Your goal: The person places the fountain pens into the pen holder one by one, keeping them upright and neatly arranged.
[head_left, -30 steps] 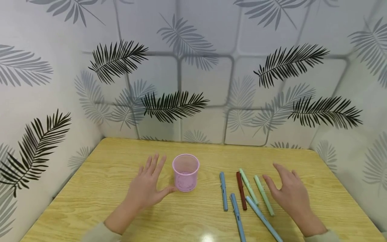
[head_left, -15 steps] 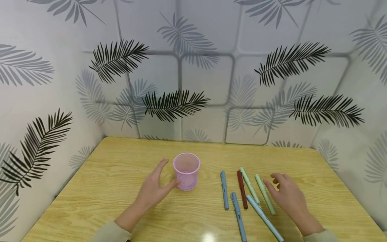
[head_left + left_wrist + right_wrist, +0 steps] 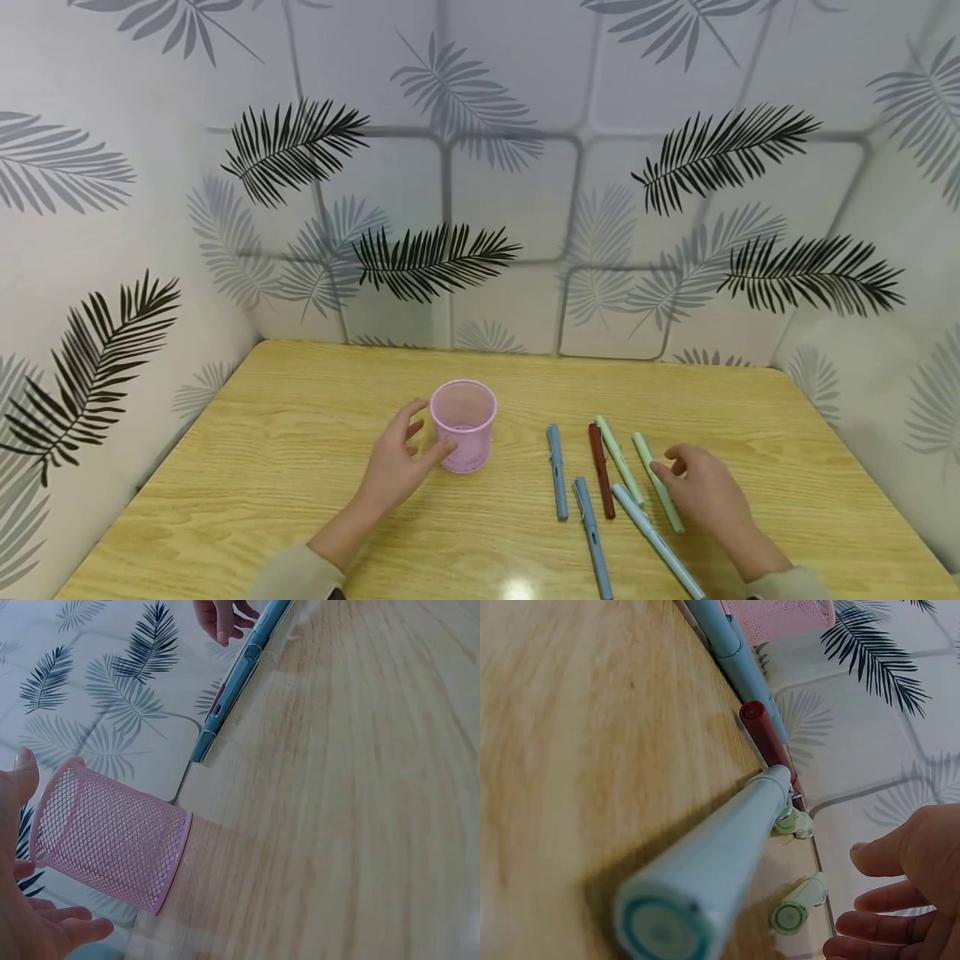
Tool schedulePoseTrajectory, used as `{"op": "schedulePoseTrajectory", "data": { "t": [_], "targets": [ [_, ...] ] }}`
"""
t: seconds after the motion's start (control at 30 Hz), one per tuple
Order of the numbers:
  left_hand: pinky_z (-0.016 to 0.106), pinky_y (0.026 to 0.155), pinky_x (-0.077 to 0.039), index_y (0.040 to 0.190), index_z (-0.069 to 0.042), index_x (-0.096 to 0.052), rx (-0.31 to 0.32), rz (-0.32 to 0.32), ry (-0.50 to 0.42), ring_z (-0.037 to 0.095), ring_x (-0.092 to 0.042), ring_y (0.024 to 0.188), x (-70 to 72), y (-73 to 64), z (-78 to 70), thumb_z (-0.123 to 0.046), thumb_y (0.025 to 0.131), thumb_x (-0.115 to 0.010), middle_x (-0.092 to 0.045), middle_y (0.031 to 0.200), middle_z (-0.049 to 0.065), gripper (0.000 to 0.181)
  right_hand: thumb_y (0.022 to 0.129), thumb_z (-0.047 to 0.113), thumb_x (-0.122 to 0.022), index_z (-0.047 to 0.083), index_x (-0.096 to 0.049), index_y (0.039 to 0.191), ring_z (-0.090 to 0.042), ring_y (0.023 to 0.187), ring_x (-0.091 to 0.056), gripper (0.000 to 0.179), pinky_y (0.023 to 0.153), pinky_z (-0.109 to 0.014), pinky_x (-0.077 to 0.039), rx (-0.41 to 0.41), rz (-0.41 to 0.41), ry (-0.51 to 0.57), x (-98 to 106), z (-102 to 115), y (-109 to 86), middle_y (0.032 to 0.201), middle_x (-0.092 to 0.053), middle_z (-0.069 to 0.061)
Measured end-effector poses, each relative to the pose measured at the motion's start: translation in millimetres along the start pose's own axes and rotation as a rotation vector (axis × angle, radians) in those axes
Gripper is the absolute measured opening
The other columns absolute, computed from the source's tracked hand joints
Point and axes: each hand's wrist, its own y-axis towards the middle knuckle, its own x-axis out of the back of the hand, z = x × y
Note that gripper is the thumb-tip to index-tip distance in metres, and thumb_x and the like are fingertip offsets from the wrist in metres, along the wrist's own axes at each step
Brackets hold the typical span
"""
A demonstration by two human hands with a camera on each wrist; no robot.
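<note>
A pink mesh pen holder stands upright on the table. My left hand is at its left side, thumb in front and fingers loosely bent behind; the left wrist view shows a gap between the palm and the mesh pen holder. My right hand hovers by the rightmost light green pen, thumb overlapping it in the head view. In the right wrist view, the fingers of the right hand are loosely bent and hold nothing, apart from the green pen.
Left of that pen lie another light green pen, a dark red pen, a light blue pen and two blue pens. The wooden table meets a leaf-patterned wall behind.
My left hand has moved right, closer to the pen holder, its spread fingers now bending around it. My right hand has lowered slightly toward the green pen, fingers curling in.
</note>
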Motion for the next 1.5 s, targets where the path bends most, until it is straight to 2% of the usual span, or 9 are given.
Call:
{"op": "schedulePoseTrajectory", "data": {
  "t": [0.17, 0.53, 0.7, 0.8, 0.87, 0.93, 1.17, 1.3, 1.5],
  "targets": [
    [0.055, 0.085, -0.047, 0.135, -0.006, -0.040, 0.031, 0.003, -0.073, 0.043, -0.050, 0.114, -4.2, 1.0, -0.1, -0.028, 0.078, -0.076, -0.039, 0.139, 0.020, 0.071, 0.088, 0.028, -0.062, -0.010, -0.059, 0.105, -0.026, 0.074, -0.060, 0.042, 0.060, -0.042, -0.050, -0.023, 0.029, -0.008, -2.1, -1.7, 0.4, 0.084, -0.063, -0.010],
    [0.056, 0.083, -0.047, 0.134, -0.006, -0.042, 0.022, 0.005, -0.148, 0.042, -0.050, 0.113, -11.0, 6.2, -2.2, -0.020, 0.079, -0.076, -0.045, 0.135, 0.018, 0.066, 0.088, 0.029, -0.062, -0.011, -0.058, 0.105, -0.024, 0.072, -0.058, 0.044, 0.060, -0.041, -0.049, -0.039, 0.065, -0.016, -6.0, -6.1, 1.8, 0.080, -0.061, -0.009],
    [0.059, 0.082, -0.046, 0.133, 0.001, -0.041, 0.023, 0.004, -0.163, 0.047, -0.050, 0.111, -9.0, 4.1, -19.8, -0.012, 0.080, -0.074, -0.047, 0.131, 0.023, 0.064, 0.087, 0.025, -0.063, -0.011, -0.059, 0.103, -0.023, 0.072, -0.059, 0.039, 0.060, -0.040, -0.049, -0.042, 0.070, -0.012, -9.1, -8.8, 2.6, 0.079, -0.061, -0.008],
    [0.058, 0.081, -0.047, 0.132, 0.004, -0.041, 0.021, 0.005, -0.155, 0.047, -0.051, 0.109, -6.1, 1.9, -33.9, -0.009, 0.080, -0.073, -0.047, 0.129, 0.026, 0.062, 0.087, 0.024, -0.063, -0.011, -0.060, 0.102, -0.022, 0.071, -0.058, 0.038, 0.060, -0.040, -0.049, -0.043, 0.073, -0.008, -10.2, -9.6, 3.3, 0.079, -0.061, -0.008],
    [0.056, 0.081, -0.048, 0.132, 0.004, -0.041, 0.020, 0.005, -0.147, 0.046, -0.052, 0.109, -5.2, 1.5, -37.5, -0.009, 0.080, -0.073, -0.048, 0.129, 0.026, 0.062, 0.087, 0.024, -0.064, -0.010, -0.060, 0.102, -0.022, 0.071, -0.059, 0.038, 0.060, -0.040, -0.050, -0.046, 0.075, -0.007, -10.6, -9.9, 3.7, 0.080, -0.062, -0.008],
    [0.056, 0.080, -0.049, 0.132, 0.003, -0.041, 0.019, 0.003, -0.146, 0.045, -0.052, 0.109, -6.4, 2.5, -34.5, -0.008, 0.080, -0.073, -0.048, 0.129, 0.026, 0.063, 0.087, 0.024, -0.063, -0.010, -0.060, 0.102, -0.023, 0.072, -0.059, 0.038, 0.060, -0.040, -0.050, -0.047, 0.078, -0.007, -10.0, -9.1, 4.2, 0.080, -0.062, -0.009],
    [0.052, 0.078, -0.051, 0.134, -0.005, -0.041, 0.001, -0.017, -0.131, 0.044, -0.053, 0.110, -15.8, 8.5, -0.4, -0.016, 0.079, -0.075, -0.049, 0.131, 0.022, 0.065, 0.086, 0.022, -0.064, -0.006, -0.062, 0.096, -0.023, 0.073, -0.059, 0.030, 0.061, -0.040, -0.050, -0.040, 0.090, 0.001, -9.4, -5.3, 6.0, 0.081, -0.064, -0.008],
    [0.050, 0.077, -0.052, 0.132, -0.005, -0.042, -0.028, -0.033, -0.141, 0.044, -0.054, 0.108, -18.0, 9.3, 5.4, -0.019, 0.079, -0.075, -0.050, 0.129, 0.023, 0.064, 0.085, 0.020, -0.065, -0.003, -0.063, 0.090, -0.022, 0.073, -0.059, 0.023, 0.062, -0.039, -0.050, -0.036, 0.102, 0.020, -10.8, -3.5, 7.0, 0.081, -0.064, -0.007],
    [0.049, 0.079, -0.052, 0.130, -0.004, -0.044, -0.031, -0.038, -0.172, 0.045, -0.054, 0.106, -20.2, 10.3, 6.0, -0.018, 0.079, -0.076, -0.051, 0.127, 0.023, 0.062, 0.085, 0.018, -0.066, -0.002, -0.061, 0.088, -0.021, 0.072, -0.059, 0.020, 0.060, -0.038, -0.050, -0.036, 0.129, 0.015, -11.3, -1.6, 8.1, 0.081, -0.063, -0.007]
  ]
}}
